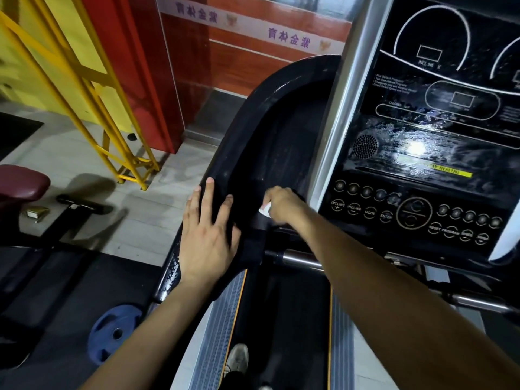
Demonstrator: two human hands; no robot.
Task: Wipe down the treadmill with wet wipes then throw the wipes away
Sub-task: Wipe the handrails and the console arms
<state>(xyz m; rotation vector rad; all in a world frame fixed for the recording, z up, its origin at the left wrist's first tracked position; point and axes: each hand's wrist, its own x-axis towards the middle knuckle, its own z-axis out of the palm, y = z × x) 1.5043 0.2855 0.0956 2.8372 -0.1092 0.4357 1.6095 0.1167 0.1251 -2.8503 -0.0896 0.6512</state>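
Far left, a maroon padded seat; below it a blue weight plate flat on dark matting. Left hand lies flat, fingers spread, on the treadmill's black side tray rim. Right hand, inside the tray, fingers curled, pinches a white wet wipe against the surface. Right: smeared console, buttons beneath.

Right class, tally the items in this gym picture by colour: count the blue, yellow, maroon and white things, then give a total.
Blue: 1, weight plate on the floor
Yellow: 1, metal frame
Maroon: 1, padded seat
White: 1, wet wipe gripped by the right hand
Total: 4
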